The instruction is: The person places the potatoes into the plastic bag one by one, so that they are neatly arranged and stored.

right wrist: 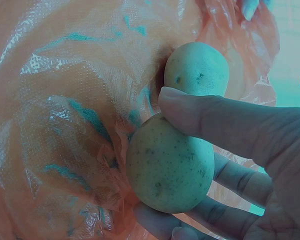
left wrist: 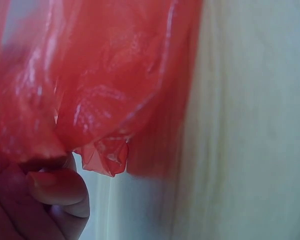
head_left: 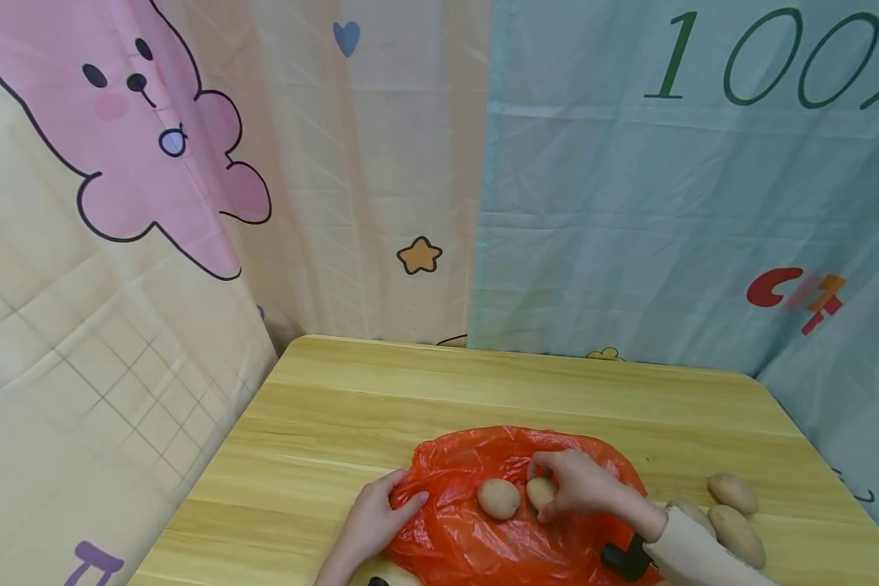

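Observation:
A red plastic bag [head_left: 476,553] lies spread on the wooden table. My left hand [head_left: 369,521] grips its left edge, and curled fingers [left wrist: 60,187] show under the bunched film in the left wrist view. Over the bag, my right hand [head_left: 579,487] holds a potato [right wrist: 170,165] between thumb and fingertips. A second potato [head_left: 499,499] rests on the bag just left of the held one. In the right wrist view that second potato [right wrist: 197,67] appears beyond my thumb, partly covered by it.
Several potatoes [head_left: 736,535] lie on the table to the right, one partly behind my right sleeve [head_left: 703,549]. The wooden table [head_left: 527,382] ends at the back against printed curtains [head_left: 615,212], which also hang on the left and right.

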`<state>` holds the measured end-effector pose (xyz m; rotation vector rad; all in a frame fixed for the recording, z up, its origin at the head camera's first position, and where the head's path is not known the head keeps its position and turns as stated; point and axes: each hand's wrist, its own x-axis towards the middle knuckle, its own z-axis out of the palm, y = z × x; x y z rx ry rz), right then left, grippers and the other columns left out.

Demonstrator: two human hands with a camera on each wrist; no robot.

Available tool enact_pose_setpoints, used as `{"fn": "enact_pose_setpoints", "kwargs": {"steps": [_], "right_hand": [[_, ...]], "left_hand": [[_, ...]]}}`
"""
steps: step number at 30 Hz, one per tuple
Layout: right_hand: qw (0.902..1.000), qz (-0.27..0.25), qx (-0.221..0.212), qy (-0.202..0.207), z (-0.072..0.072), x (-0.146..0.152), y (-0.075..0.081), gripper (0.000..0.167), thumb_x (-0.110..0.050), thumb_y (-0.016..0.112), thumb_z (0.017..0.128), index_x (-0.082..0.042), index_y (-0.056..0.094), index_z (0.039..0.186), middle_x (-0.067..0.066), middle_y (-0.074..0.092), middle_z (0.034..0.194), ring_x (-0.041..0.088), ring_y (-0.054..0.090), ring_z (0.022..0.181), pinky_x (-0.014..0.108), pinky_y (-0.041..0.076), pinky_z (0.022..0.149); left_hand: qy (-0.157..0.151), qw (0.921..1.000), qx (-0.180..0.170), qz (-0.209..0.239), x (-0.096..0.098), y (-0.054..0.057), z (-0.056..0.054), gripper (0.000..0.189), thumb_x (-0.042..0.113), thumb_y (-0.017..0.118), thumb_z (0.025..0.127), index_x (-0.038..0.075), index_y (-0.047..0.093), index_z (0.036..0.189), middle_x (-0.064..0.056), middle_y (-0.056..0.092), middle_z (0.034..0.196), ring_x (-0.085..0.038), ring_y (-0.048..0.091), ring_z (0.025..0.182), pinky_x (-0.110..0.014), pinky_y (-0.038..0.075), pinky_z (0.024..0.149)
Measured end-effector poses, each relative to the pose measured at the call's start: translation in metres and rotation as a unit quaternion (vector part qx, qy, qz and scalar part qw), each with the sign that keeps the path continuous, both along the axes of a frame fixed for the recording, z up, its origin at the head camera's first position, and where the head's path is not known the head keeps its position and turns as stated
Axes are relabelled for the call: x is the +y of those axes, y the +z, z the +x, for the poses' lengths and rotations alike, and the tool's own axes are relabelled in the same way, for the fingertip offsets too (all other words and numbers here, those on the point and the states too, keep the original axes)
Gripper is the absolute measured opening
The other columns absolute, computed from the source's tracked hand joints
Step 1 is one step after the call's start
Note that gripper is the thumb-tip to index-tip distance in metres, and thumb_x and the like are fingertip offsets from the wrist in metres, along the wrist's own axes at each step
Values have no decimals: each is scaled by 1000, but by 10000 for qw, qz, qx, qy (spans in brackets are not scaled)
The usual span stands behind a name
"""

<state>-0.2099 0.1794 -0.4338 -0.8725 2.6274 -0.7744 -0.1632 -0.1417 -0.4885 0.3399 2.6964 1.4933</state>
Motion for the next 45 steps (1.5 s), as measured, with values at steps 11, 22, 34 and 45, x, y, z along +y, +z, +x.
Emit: {"fn": "enact_pose_setpoints", "kwargs": {"steps": [11,22,34,45], "right_hand": [[9999,-47,-67,-70,1,0,-3,35,-20,86,66,-18,59,88,-9,53,79,12,46,67,28,39,58],[9999,-123,-92,-52,3,0,-6,35,-20,86,65,-18,60,88,-9,54,79,10,47,65,27,40,57],[9997,-124,-209,-104,4,-2,-7,34,-19,86,67,-18,60,89,-7,55,81,12,47,67,29,41,58],[9997,-92,-205,-111,3,-1,-9,34,-20,86,67,-19,60,89,-7,55,83,12,48,68,29,42,58]], "left_hand": [[17,10000,58,6,0,1,0,32,38,66,88,10,65,105,6,64,91,-7,56,75,-26,48,67],[-22,9998,177,-17,0,-2,1,33,37,66,89,10,65,107,6,65,95,-8,58,80,-29,49,72],[-68,9997,242,23,0,-1,0,33,37,66,89,9,66,108,5,66,96,-7,59,82,-29,49,73],[-66,9997,210,75,0,-1,1,33,36,66,89,9,65,108,5,66,95,-7,59,81,-28,49,71]]}}
